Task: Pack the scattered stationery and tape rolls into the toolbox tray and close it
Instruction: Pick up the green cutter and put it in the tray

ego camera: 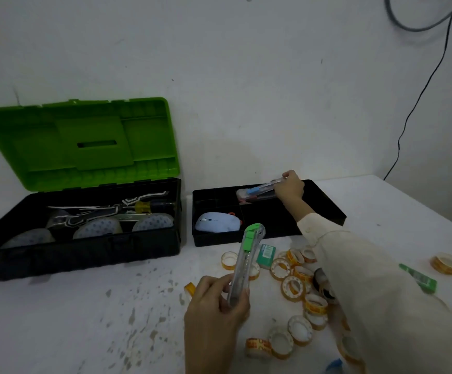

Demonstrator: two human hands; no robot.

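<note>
While each hand grips a cutter, the tray (pixel 214 240) lies ahead.
The left hand (pixel 214 311) clamps the green cutter (pixel 246 260), long axis toward the tray; the right hand (pixel 291 187) pinches the blue cutter (pixel 257 190) over it.

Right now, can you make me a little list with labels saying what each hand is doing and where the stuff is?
Left hand: grips a green-and-clear plastic box cutter above the white table
Right hand: holds a blue-and-clear box cutter at the black plastic tray's back compartment
Tray front-left compartment: light blue computer mouse
Toolbox: black base, green lid open, large clear tape rolls inside
Table: small yellow-cored tape rolls scattered
</note>
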